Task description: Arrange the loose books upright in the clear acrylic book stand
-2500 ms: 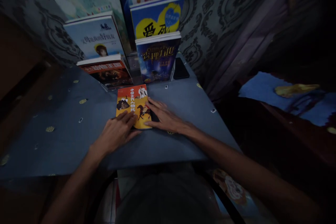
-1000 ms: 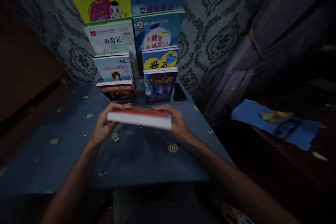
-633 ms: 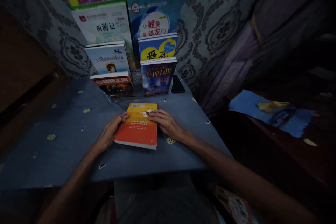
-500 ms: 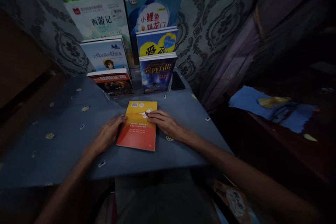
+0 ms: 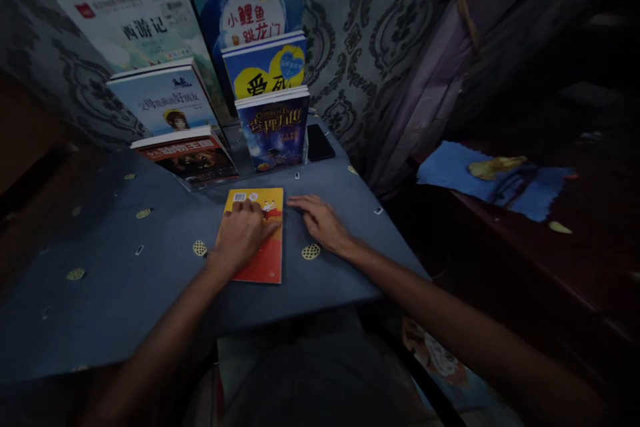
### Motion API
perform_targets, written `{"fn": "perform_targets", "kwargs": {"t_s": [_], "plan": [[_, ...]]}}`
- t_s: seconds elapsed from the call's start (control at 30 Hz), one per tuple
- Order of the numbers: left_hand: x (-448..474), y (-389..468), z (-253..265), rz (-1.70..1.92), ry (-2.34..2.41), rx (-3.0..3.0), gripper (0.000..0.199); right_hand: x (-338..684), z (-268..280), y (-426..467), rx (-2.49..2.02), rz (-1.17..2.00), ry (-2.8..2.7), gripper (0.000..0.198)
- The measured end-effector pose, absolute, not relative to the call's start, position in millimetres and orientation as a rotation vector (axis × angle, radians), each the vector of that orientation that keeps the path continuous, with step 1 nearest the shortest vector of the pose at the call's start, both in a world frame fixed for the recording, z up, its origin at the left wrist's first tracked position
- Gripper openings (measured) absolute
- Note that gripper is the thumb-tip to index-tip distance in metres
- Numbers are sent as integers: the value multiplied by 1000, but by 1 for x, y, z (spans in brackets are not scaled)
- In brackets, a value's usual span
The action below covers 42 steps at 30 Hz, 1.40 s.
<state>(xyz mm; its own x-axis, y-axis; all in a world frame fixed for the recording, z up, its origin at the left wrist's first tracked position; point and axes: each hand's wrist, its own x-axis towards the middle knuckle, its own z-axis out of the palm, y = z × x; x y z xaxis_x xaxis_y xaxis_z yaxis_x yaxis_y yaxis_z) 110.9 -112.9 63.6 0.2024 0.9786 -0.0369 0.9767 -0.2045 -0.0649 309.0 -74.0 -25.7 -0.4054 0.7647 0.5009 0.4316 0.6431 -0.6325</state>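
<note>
A thin yellow-and-red book (image 5: 267,257) lies flat on the table, with a barcode at its far left corner. My left hand (image 5: 243,232) rests on top of it, palm down, fingers somewhat bent and thumb out to the right, covering much of the cover's left and middle. Just off the book's right edge is my right hand (image 5: 320,221), its fingers stretched toward the book and thumb apart, with nothing in it. Past the book stand a dark blue book (image 5: 280,137) and a red-and-black book (image 5: 193,159) in a clear display stand.
Behind them rise more upright books, among them a light blue one (image 5: 155,97), a blue-and-yellow one (image 5: 267,67) and a pale green one (image 5: 125,20). A dark phone (image 5: 320,142) lies right of the stand. A blue cloth (image 5: 445,167) covers part of a dark red surface at right.
My left hand has moved from the book's left edge onto its cover. My right hand has come off the cover to the right side. The view has shifted, so the stand appears farther left.
</note>
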Motion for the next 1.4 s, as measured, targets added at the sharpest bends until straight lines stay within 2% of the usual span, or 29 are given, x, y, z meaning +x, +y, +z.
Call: {"fn": "perform_targets", "kwargs": {"t_s": [0.07, 0.2, 0.4, 0.67, 0.87, 1.07, 1.13, 1.2, 1.27, 1.4], "plan": [[135, -113, 72, 226, -1964, -2383, 49, 312, -24, -72, -1019, 562, -1946, 55], [160, -110, 78, 322, -1926, -2415, 31, 313, -24, -70, -1013, 592, -1910, 51], [163, -104, 82, 307, -1852, -2481, 28, 311, -23, -71, -977, 595, -1932, 51], [145, -96, 88, 355, -1855, -2423, 39, 313, -20, -71, -1009, 581, -1951, 50], [154, -113, 79, 311, -1858, -2347, 41, 305, -29, -65, -866, 499, -2142, 62], [118, -128, 77, 294, -1771, -2570, 43, 300, -34, -60, -954, 438, -2385, 59], [89, -137, 73, 233, -1699, -2768, 52, 299, -35, -61, -975, 415, -2397, 61], [61, -150, 65, 156, -1595, -2963, 71, 298, -35, -66, -979, 394, -2401, 62], [41, -164, 55, 109, -1546, -3017, 78, 296, -33, -73, -982, 381, -2405, 59], [34, -182, 39, 103, -1522, -2967, 66, 293, -27, -93, -914, 393, -2438, 53]]}}
